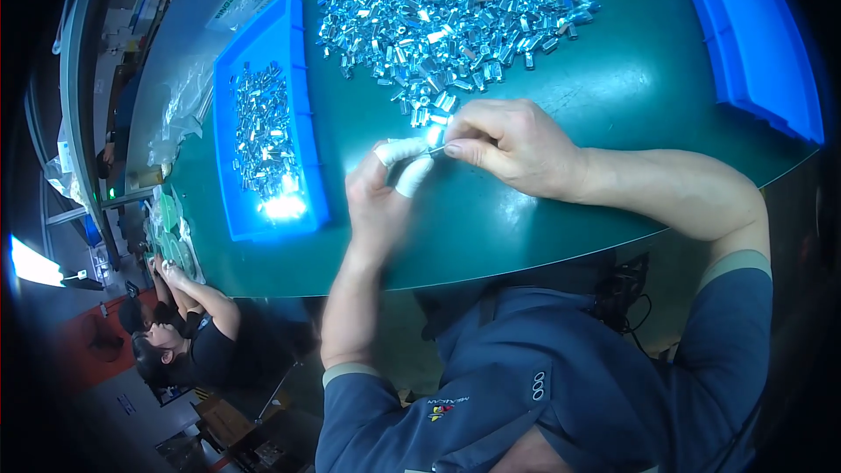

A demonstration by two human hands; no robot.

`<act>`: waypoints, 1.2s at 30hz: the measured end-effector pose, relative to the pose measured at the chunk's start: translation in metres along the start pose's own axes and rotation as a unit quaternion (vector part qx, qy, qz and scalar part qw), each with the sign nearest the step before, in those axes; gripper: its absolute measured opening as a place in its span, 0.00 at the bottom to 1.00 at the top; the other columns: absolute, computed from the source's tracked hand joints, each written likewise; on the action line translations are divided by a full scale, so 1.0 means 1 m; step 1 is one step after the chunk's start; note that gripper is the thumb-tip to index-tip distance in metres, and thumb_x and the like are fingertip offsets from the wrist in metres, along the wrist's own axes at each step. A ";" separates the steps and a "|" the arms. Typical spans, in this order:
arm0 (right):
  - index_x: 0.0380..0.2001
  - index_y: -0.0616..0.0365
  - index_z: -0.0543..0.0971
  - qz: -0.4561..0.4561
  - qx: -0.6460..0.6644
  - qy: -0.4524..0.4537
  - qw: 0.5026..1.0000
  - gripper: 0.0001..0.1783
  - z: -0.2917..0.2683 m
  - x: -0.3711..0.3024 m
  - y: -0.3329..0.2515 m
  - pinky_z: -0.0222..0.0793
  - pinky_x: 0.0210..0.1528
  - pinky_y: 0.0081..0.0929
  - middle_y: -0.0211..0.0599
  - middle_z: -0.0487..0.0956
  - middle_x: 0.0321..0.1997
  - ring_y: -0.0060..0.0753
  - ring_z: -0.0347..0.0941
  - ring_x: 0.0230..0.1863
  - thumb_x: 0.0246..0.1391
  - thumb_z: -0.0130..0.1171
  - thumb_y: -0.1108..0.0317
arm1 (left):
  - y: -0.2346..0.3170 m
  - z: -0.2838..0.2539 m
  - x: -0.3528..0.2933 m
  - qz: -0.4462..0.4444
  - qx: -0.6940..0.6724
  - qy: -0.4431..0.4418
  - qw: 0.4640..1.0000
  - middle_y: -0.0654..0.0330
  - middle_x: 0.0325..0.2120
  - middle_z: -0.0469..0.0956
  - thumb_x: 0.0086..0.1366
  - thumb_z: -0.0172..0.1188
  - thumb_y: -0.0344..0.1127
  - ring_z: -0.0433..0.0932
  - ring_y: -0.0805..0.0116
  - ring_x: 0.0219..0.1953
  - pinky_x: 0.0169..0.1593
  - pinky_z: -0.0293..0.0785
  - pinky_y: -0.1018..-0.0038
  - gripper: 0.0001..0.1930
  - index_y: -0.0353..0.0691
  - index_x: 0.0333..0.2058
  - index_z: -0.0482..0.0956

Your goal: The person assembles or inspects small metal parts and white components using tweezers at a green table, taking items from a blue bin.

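Observation:
My left hand (377,197), with white finger cots on its thumb and a finger, pinches a small shiny metal piece (434,135) that glares in the light. Against it, my right hand (526,144) closes its bare thumb and forefinger on a thin metal pin-like thing (437,150), whose exact kind I cannot make out. Just beyond my fingertips spreads a large heap of small, short, shiny metal pieces (464,22). More such pieces (263,131) lie inside the blue tray (309,140) left of my left hand.
Another blue tray (753,44) stands at the far right of the green table (604,92). Clear plastic bags (180,114) lie beyond the left tray. At the lower left, other people (188,333) work along the table, their hands near its edge. A metal frame (79,79) rises at the left.

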State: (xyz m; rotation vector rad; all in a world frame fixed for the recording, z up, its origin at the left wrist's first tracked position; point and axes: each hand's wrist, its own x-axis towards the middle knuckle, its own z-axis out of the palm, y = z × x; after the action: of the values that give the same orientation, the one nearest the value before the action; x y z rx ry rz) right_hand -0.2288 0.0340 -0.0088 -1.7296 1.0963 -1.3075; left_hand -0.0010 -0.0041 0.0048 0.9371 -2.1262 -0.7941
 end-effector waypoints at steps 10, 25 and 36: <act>0.28 0.58 0.76 0.031 -0.088 -0.052 0.994 0.15 0.002 -0.002 0.004 0.67 0.29 0.41 0.41 0.77 0.23 0.45 0.75 0.27 0.68 0.57 0.60 | 0.002 0.000 0.000 0.062 0.044 -0.005 0.997 0.55 0.35 0.84 0.62 0.71 0.26 0.81 0.68 0.35 0.39 0.76 0.75 0.09 0.34 0.40 0.82; 0.27 0.59 0.77 0.185 0.159 -0.011 0.970 0.23 -0.005 0.002 -0.005 0.68 0.25 0.20 0.27 0.76 0.21 0.16 0.72 0.23 0.74 0.50 0.56 | -0.016 -0.107 0.001 -0.016 0.314 0.220 0.923 0.53 0.40 0.84 0.63 0.68 0.26 0.82 0.59 0.44 0.51 0.77 0.66 0.11 0.35 0.44 0.83; 0.34 0.62 0.79 0.156 0.116 0.024 0.981 0.12 -0.003 0.002 0.003 0.68 0.30 0.19 0.27 0.77 0.26 0.14 0.70 0.28 0.69 0.59 0.64 | 0.022 0.006 0.018 0.031 0.262 -0.036 0.964 0.53 0.36 0.81 0.56 0.74 0.28 0.80 0.54 0.40 0.42 0.77 0.63 0.12 0.37 0.39 0.84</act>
State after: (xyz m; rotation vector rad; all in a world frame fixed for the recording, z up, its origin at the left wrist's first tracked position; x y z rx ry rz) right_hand -0.2320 0.0312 -0.0099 -1.3035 1.1396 -1.2286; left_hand -0.0234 -0.0042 0.0237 1.1077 -2.4710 -0.2282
